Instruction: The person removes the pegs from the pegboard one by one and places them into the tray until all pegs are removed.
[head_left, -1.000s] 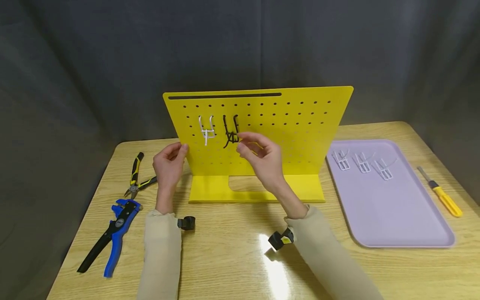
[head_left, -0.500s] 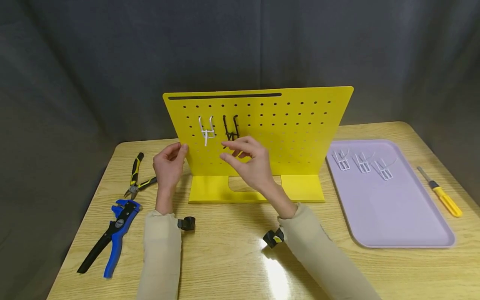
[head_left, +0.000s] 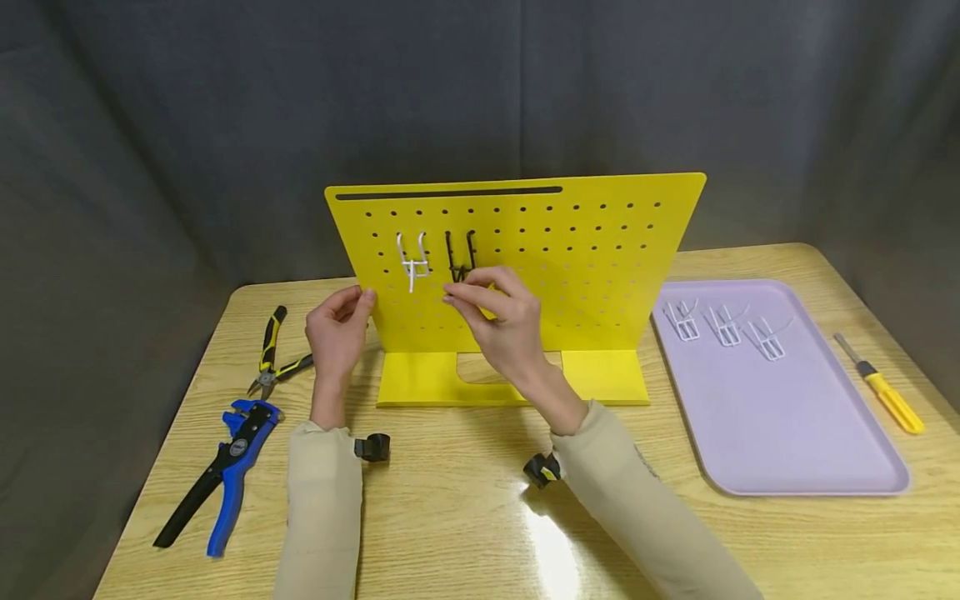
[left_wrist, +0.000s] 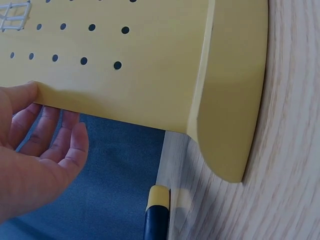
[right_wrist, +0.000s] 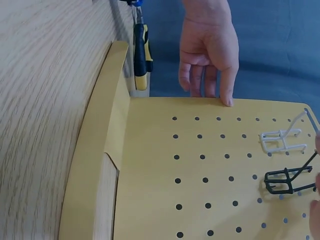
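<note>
A yellow pegboard (head_left: 585,300) stands upright on its own base. My left hand (head_left: 337,329) holds its left edge, the thumb on the front face and the fingers behind, as the left wrist view shows. A white wire pegboard hook (head_left: 413,265) hangs in the upper left holes. Just right of it hangs a black wire pegboard hook (head_left: 461,257). My right hand (head_left: 506,321) pinches the projecting prong of the black hook between thumb and index finger, covering its lower part in the head view. In the right wrist view, the black hook (right_wrist: 287,181) lies against the board.
At right, a lilac tray (head_left: 795,433) bears three white wire hooks (head_left: 726,327). Beyond it lies a yellow-handled screwdriver (head_left: 888,400). On the left are diagonal cutters (head_left: 270,354) and a blue-and-black wire stripper (head_left: 236,467). A dark curtain (head_left: 450,92) hangs behind the table.
My right hand has shifted left from the black hook's right side to its prong, and its thumb and index finger have closed there. The left hand stays at the board's edge.
</note>
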